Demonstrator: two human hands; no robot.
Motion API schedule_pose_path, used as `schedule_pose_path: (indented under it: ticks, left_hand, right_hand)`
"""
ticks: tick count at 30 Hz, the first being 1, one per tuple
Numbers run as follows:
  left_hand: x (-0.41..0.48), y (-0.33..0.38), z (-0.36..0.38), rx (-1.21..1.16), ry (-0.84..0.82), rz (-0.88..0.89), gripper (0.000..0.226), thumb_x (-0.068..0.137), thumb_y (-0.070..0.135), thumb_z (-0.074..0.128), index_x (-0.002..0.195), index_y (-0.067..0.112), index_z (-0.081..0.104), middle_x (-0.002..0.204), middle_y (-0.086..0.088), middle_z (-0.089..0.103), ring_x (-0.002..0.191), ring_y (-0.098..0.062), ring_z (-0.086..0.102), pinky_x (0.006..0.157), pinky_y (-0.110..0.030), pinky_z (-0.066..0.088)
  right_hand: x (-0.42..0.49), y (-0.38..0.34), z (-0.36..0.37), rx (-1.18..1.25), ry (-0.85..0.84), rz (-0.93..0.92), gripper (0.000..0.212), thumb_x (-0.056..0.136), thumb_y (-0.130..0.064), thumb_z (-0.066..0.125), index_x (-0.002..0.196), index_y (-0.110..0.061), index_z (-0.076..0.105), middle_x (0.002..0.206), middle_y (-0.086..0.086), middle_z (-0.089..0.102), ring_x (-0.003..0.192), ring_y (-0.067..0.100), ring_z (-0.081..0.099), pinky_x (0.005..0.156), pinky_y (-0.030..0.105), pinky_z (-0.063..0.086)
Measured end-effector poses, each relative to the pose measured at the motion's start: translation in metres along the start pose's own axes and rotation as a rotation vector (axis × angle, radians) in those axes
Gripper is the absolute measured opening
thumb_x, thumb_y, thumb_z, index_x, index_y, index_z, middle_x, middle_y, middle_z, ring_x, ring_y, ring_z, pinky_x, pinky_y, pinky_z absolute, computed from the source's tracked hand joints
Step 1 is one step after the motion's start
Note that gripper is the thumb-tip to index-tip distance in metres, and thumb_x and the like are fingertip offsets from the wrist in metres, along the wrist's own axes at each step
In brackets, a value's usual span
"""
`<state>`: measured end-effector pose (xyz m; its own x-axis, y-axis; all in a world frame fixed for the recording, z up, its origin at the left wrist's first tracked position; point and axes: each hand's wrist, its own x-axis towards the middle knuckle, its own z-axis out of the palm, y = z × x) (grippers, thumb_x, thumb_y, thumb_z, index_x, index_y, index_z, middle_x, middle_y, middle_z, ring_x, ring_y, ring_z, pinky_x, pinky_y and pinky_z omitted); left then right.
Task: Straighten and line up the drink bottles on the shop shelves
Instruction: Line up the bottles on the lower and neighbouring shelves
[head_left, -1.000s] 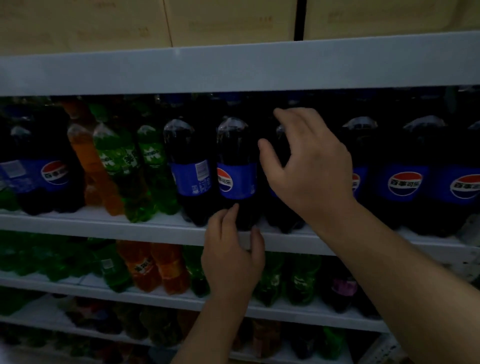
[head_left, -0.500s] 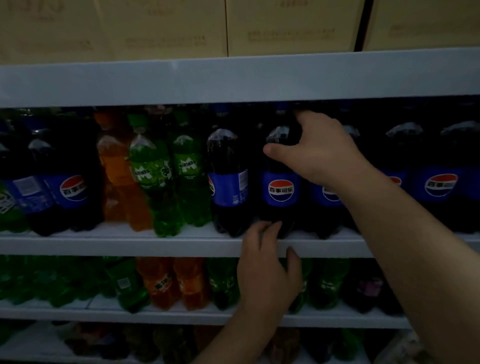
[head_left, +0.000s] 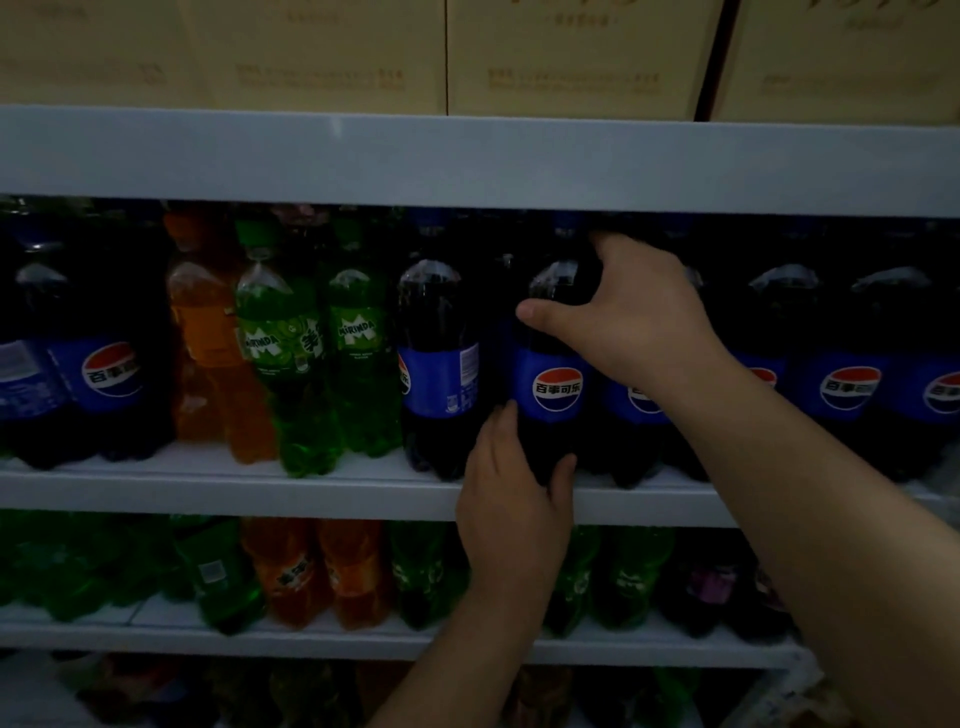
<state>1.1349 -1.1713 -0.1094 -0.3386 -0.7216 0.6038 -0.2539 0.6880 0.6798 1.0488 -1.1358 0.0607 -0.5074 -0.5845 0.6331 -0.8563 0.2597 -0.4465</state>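
**Inspector:** Your right hand (head_left: 631, 317) is clamped round the shoulder of the cola bottle (head_left: 553, 374), thumb across the front, fingers wrapped behind. Your left hand (head_left: 511, 493) is closed on its base, right at the near lip of the middle shelf (head_left: 260, 493). Two-handed hold, bottle upright, logo facing out.

**Operator:** So that one passes?

**Inspector:** In my judgement, nearly. You have it squared to the front; it wants setting flush with its neighbours. The bottle just left of it (head_left: 439, 364) is turned, showing the side of its label, not the logo. You have that one to rotate.

**Operator:** And further along?

**Inspector:** To your right, the cola row (head_left: 852, 384) stands upright with logos forward; I would log it as done. To your left, the front green bottle (head_left: 283, 353) leans and sits nearer the edge than the green one beside it, and the orange bottle (head_left: 208, 332) looks tilted too. The far-left cola (head_left: 111, 369) faces out, though a bottle beside it shows its back label.

**Operator:** The lower shelf?

**Inspector:** The lower shelf (head_left: 311, 644) is too dark to grade properly; the green and orange bottles there appear uneven, possibly leaning. Count it as outstanding. Overall, you are partway through, with most of the left side and below still to do.
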Motion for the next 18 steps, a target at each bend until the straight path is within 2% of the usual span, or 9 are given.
schedule_pose_path:
  ticks: [3, 5, 7, 8, 10, 13, 16, 18]
  left_hand:
    - [-0.002, -0.005, -0.010, -0.008, 0.048, 0.095, 0.057, 0.084, 0.033, 0.068, 0.133, 0.013, 0.047, 0.132, -0.004, 0.053, 0.119, -0.016, 0.052, 0.091, -0.028, 0.047]
    - [0.000, -0.018, -0.024, -0.010, 0.142, 0.137, 0.044, 0.085, 0.033, 0.062, 0.124, 0.017, 0.052, 0.119, 0.001, 0.056, 0.107, -0.010, 0.053, 0.083, -0.022, 0.046]
    - [0.010, -0.034, -0.042, -0.029, 0.244, 0.075, 0.038, 0.084, 0.035, 0.058, 0.118, 0.019, 0.052, 0.109, 0.005, 0.053, 0.100, -0.009, 0.051, 0.079, -0.023, 0.045]
    - [0.016, -0.042, -0.050, -0.035, 0.277, 0.023, 0.039, 0.083, 0.035, 0.058, 0.118, 0.019, 0.050, 0.108, 0.006, 0.050, 0.099, -0.009, 0.050, 0.080, -0.025, 0.045]
    - [0.027, -0.054, -0.062, -0.005, 0.253, -0.080, 0.051, 0.083, 0.038, 0.063, 0.126, 0.017, 0.046, 0.115, 0.003, 0.049, 0.108, -0.014, 0.048, 0.087, -0.030, 0.044]
    - [0.034, -0.054, -0.064, -0.044, 0.095, -0.169, 0.071, 0.080, 0.047, 0.067, 0.138, 0.018, 0.038, 0.129, 0.001, 0.048, 0.119, -0.013, 0.046, 0.094, -0.031, 0.044]
    - [0.032, -0.048, -0.061, -0.068, 0.043, -0.146, 0.065, 0.081, 0.044, 0.065, 0.137, 0.023, 0.040, 0.126, 0.004, 0.050, 0.115, -0.010, 0.048, 0.091, -0.034, 0.048]
    - [0.029, -0.044, -0.057, -0.067, 0.059, -0.141, 0.066, 0.084, 0.037, 0.064, 0.141, 0.021, 0.035, 0.128, 0.004, 0.045, 0.116, -0.009, 0.046, 0.091, -0.030, 0.046]
  right_hand:
    - [-0.007, -0.002, 0.002, -0.014, 0.038, -0.014, 0.060, 0.069, -0.054, 0.074, 0.115, -0.021, 0.057, 0.112, -0.001, 0.062, 0.096, 0.012, 0.056, 0.077, 0.026, 0.045]
    - [-0.021, -0.007, 0.009, -0.109, 0.209, -0.096, 0.058, 0.078, -0.053, 0.066, 0.120, -0.015, 0.055, 0.116, 0.004, 0.059, 0.100, 0.020, 0.057, 0.075, 0.031, 0.048]
    - [-0.039, -0.017, 0.023, -0.203, 0.420, -0.274, 0.047, 0.088, -0.042, 0.058, 0.121, -0.008, 0.059, 0.117, 0.008, 0.062, 0.098, 0.022, 0.061, 0.069, 0.031, 0.052]
    - [-0.046, -0.022, 0.031, -0.200, 0.466, -0.342, 0.044, 0.090, -0.039, 0.056, 0.119, -0.007, 0.062, 0.116, 0.008, 0.063, 0.096, 0.022, 0.063, 0.066, 0.031, 0.054]
    - [-0.046, -0.034, 0.046, -0.138, 0.391, -0.347, 0.048, 0.090, -0.042, 0.055, 0.123, -0.007, 0.059, 0.120, 0.008, 0.062, 0.098, 0.023, 0.063, 0.066, 0.033, 0.055]
    - [-0.027, -0.051, 0.057, -0.081, 0.189, -0.204, 0.068, 0.086, -0.057, 0.052, 0.136, -0.011, 0.044, 0.130, 0.008, 0.052, 0.108, 0.028, 0.056, 0.075, 0.040, 0.050]
    - [-0.009, -0.064, 0.064, -0.143, 0.150, -0.160, 0.076, 0.079, -0.071, 0.050, 0.131, -0.015, 0.044, 0.123, 0.008, 0.052, 0.103, 0.032, 0.056, 0.070, 0.038, 0.045]
    - [-0.003, -0.070, 0.067, -0.186, 0.107, -0.130, 0.079, 0.075, -0.074, 0.052, 0.125, -0.014, 0.046, 0.119, 0.010, 0.052, 0.102, 0.032, 0.056, 0.068, 0.037, 0.042]
